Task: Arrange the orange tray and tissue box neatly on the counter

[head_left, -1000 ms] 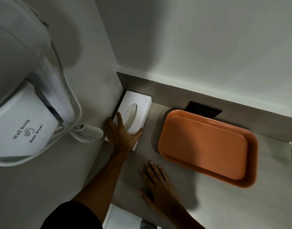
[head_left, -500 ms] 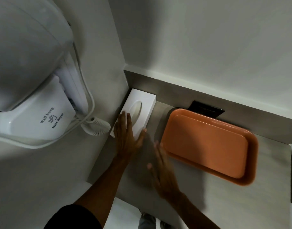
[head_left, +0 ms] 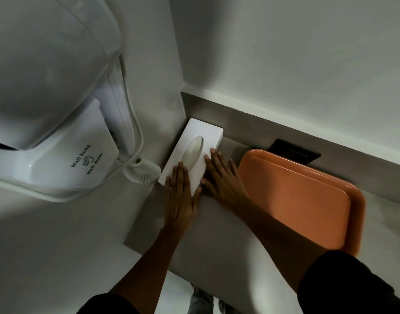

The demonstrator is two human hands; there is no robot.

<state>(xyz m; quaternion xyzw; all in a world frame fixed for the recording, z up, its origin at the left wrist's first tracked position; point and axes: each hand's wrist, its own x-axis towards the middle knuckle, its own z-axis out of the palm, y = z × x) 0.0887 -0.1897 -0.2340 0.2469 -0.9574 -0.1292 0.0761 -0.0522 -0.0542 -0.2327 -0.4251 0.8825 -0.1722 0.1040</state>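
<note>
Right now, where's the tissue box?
Head view, left of centre: tissue box sits in the counter's back-left corner against the wall, left of the orange tray, both hands on it.

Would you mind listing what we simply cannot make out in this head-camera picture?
- Tissue box: near end hidden under the left hand; right side partly behind the right hand.
- Orange tray: near corner covered by the right forearm.
- Black wall fitting: lower part behind the tray, too dark to identify.
- Hair dryer: cut off by the left and top edges.
</note>
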